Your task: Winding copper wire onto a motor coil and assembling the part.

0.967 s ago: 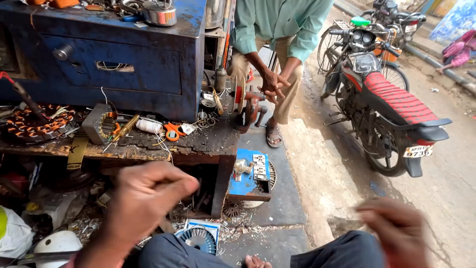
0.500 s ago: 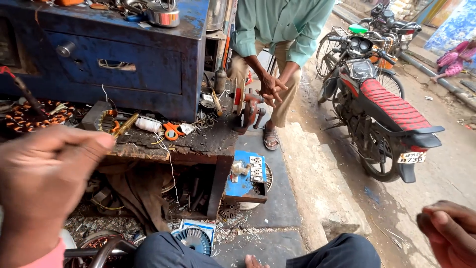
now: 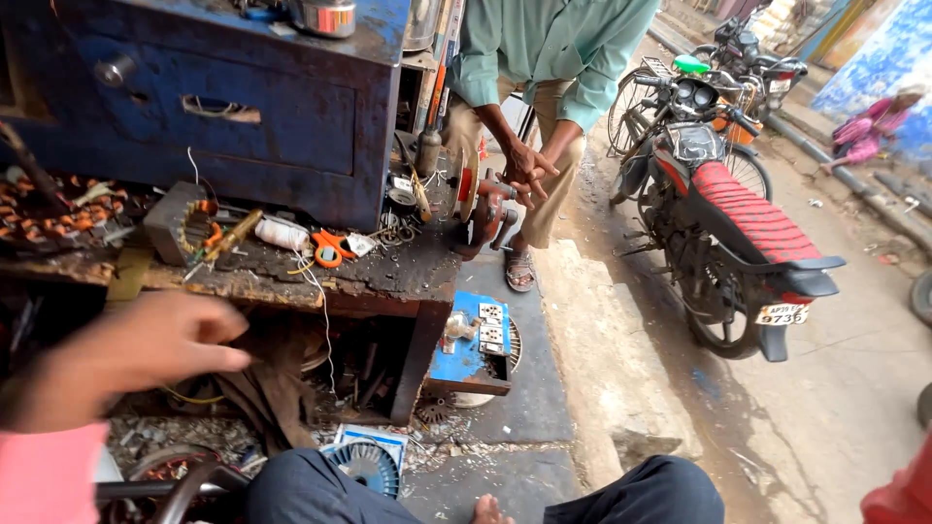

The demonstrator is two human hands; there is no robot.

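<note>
My left sleeve (image 3: 44, 480) pink, trousers (image 3: 320, 495) dark navy. Cabinet (image 3: 291, 126) blue, chipped and rusty. Scissors (image 3: 328, 247) with orange handles at the workbench (image 3: 388, 277) front edge. Socket board (image 3: 476, 340) blue with white sockets. Co-worker's shirt (image 3: 553, 44) green. Motorcycle seat (image 3: 752, 218) red, ribbed.

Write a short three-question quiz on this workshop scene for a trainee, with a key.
1. True or false: the left hand grips the orange scissors on the workbench.
2. Which is parked on the road at the right? A) a motorcycle with a red seat B) a handcart C) a car
3. Fill in: the standing person's hands meet over a small ______ at the bench corner.

Key: 1. False; the blurred hand hovers in front of the bench, empty as far as can be seen. 2. A, the motorcycle. 3. Vise, reddish, though its details are hard to make out.
</note>
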